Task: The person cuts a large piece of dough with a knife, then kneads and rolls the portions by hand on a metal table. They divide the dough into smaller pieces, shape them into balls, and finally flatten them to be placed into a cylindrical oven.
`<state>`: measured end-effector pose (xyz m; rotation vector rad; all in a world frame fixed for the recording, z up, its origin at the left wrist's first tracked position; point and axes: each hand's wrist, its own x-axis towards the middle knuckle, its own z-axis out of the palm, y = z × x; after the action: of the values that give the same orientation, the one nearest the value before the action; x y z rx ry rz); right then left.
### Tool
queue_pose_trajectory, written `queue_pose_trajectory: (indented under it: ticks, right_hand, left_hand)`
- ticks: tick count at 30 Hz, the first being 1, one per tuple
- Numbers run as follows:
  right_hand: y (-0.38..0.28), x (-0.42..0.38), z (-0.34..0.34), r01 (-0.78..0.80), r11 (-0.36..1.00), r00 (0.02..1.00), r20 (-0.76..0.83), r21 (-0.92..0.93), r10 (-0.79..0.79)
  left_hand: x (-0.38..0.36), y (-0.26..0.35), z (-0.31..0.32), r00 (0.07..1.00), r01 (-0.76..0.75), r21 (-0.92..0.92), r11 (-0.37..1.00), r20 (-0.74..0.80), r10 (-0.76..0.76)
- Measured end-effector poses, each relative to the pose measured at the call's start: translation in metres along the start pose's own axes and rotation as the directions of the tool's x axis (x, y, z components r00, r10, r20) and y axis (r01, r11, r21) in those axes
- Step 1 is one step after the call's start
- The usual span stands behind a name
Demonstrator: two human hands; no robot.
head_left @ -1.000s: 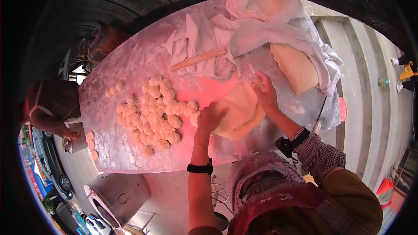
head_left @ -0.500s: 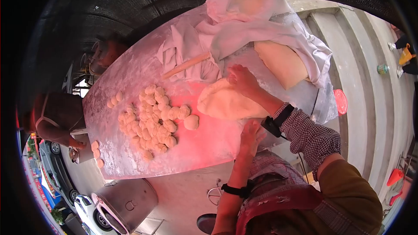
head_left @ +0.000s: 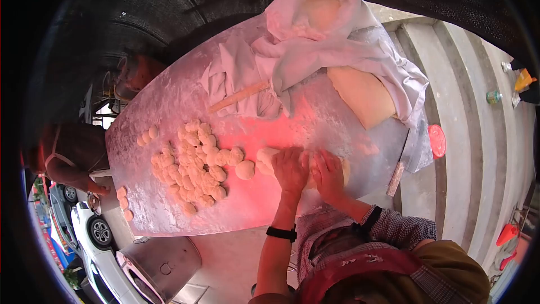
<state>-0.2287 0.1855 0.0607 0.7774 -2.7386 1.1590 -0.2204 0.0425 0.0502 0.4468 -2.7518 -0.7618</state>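
A thick roll of dough (head_left: 266, 161) lies at the near side of the floured metal table (head_left: 247, 211), under both my hands. My left hand (head_left: 291, 168) is closed over its middle, knuckles up. Right beside it my right hand (head_left: 329, 172) presses down on the dough with its fingers bent over it. The ends of the roll show on either side; the rest is covered by my hands. Just left of the roll sits a round dough piece (head_left: 244, 170), near a heap of small dough pieces (head_left: 194, 166).
Behind, a rolling pin (head_left: 239, 97) rests on a crumpled white cloth (head_left: 332, 56). A large dough slab (head_left: 363, 95) lies partly under that cloth, near an open flour bag (head_left: 320, 11). A co-worker (head_left: 73, 155) stands at the left, a metal drum (head_left: 166, 259) below the table; steps (head_left: 450, 107) rise right.
The wide, flat dough has been folded into a narrower roll nearer me. My right hand came down from its far edge, and my left hand moved forward onto it.
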Motion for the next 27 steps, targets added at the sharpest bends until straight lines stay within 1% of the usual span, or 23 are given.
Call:
queue_pose_trajectory:
  ticks: [1, 2, 3, 4, 6, 8, 11, 12, 13, 14, 15, 16, 17, 18, 19, 20, 21, 22, 23, 24, 25, 26, 27]
  right_hand:
    - [0.004, -0.011, 0.006, 0.044, 0.994, 0.999, 0.014, -0.097, -0.043]
    - [0.012, -0.02, 0.008, 0.039, 0.995, 0.999, 0.014, -0.095, -0.038]
    - [0.022, -0.031, 0.008, 0.148, 0.984, 0.986, 0.095, -0.101, -0.138]
    - [0.026, -0.034, 0.01, 0.252, 0.963, 0.956, 0.178, -0.099, -0.232]
    - [0.029, -0.013, 0.02, 0.239, 0.962, 0.954, 0.217, -0.131, -0.208]
    - [0.029, 0.014, 0.03, 0.234, 0.959, 0.945, 0.267, -0.16, -0.186]
    - [0.026, 0.061, 0.056, 0.198, 0.954, 0.958, 0.25, -0.227, -0.14]
    - [0.03, 0.071, 0.067, 0.152, 0.956, 0.972, 0.212, -0.251, -0.099]
    - [0.03, 0.082, 0.073, 0.105, 0.956, 0.983, 0.172, -0.275, -0.059]
    - [0.03, 0.093, 0.08, 0.114, 0.953, 0.983, 0.173, -0.28, -0.066]
    - [0.028, 0.103, 0.085, 0.047, 0.956, 0.991, 0.135, -0.291, -0.008]
    - [0.026, 0.105, 0.086, -0.023, 0.954, 0.994, 0.096, -0.298, 0.055]
    - [0.024, 0.104, 0.082, -0.02, 0.954, 0.994, 0.097, -0.301, 0.051]
    - [0.021, 0.108, 0.077, -0.125, 0.946, 0.964, 0.19, -0.3, 0.187]
    - [0.021, 0.114, 0.075, -0.225, 0.925, 0.908, 0.278, -0.307, 0.313]
    - [0.037, 0.115, 0.066, -0.305, 0.945, 0.852, 0.409, -0.116, 0.326]
    - [0.042, 0.111, 0.052, -0.305, 0.945, 0.852, 0.41, -0.115, 0.325]
    - [0.043, 0.105, 0.034, -0.348, 0.937, 0.838, 0.442, -0.018, 0.32]
    - [0.041, 0.098, 0.023, -0.39, 0.918, 0.825, 0.472, 0.077, 0.311]
    - [0.043, 0.072, 0.028, -0.169, 0.985, 0.92, 0.354, -0.023, 0.166]
    - [0.035, 0.052, 0.026, -0.176, 0.984, 0.921, 0.35, -0.023, 0.173]
    - [0.025, 0.04, 0.026, -0.255, 0.965, 0.913, 0.314, -0.061, 0.261]
    - [0.02, 0.033, 0.025, -0.332, 0.938, 0.897, 0.276, -0.093, 0.345]
  left_hand:
    - [-0.026, 0.01, 0.002, 0.994, 0.049, 0.07, 0.996, -0.1, -0.042]
    - [-0.058, 0.014, 0.009, 0.985, 0.135, 0.181, 0.974, -0.135, -0.111]
    - [-0.083, 0.01, 0.021, 0.979, 0.17, 0.204, 0.964, -0.144, -0.142]
    - [-0.088, 0.008, 0.026, 0.979, 0.172, 0.245, 0.954, -0.152, -0.137]
    - [-0.078, -0.004, 0.032, 0.977, 0.183, 0.278, 0.943, -0.154, -0.144]
    - [-0.046, -0.024, 0.035, 0.992, 0.12, 0.338, 0.934, -0.087, -0.096]
    - [0.003, -0.045, 0.038, 0.991, 0.119, 0.353, 0.928, -0.101, -0.088]
    - [0.019, -0.049, 0.035, 0.99, 0.125, 0.349, 0.929, -0.105, -0.094]
    - [0.034, -0.049, 0.03, 0.983, 0.177, 0.323, 0.93, -0.016, -0.181]
    - [0.048, -0.05, 0.026, 0.962, 0.229, 0.3, 0.926, 0.074, -0.262]
    - [0.064, -0.05, 0.024, 0.962, 0.234, 0.295, 0.926, 0.068, -0.265]
    - [0.077, -0.05, 0.022, 0.932, 0.271, 0.319, 0.908, 0.15, -0.331]
    - [0.083, -0.051, 0.019, 0.891, 0.304, 0.346, 0.888, 0.228, -0.394]
    - [0.086, -0.058, 0.019, 0.893, 0.307, 0.341, 0.888, 0.219, -0.393]
    - [0.091, -0.067, 0.018, 0.861, 0.389, 0.189, 0.902, 0.273, -0.429]
    - [0.092, -0.078, 0.016, 0.826, 0.467, 0.038, 0.883, 0.337, -0.451]
    - [0.086, -0.089, 0.006, 0.826, 0.467, 0.039, 0.883, 0.337, -0.452]
    - [0.077, -0.102, -0.007, 0.907, 0.397, 0.064, 0.916, 0.127, -0.402]
    - [0.068, -0.111, -0.017, 0.943, 0.329, 0.104, 0.939, -0.085, -0.321]
    - [0.056, -0.12, -0.018, 0.945, 0.324, 0.106, 0.94, -0.076, -0.317]
    - [0.043, -0.132, -0.013, 0.94, 0.335, 0.132, 0.933, 0.02, -0.341]
    - [0.04, -0.138, -0.007, 0.926, 0.345, 0.159, 0.925, 0.104, -0.363]
    - [0.043, -0.136, -0.001, 0.929, 0.34, 0.161, 0.926, 0.096, -0.358]
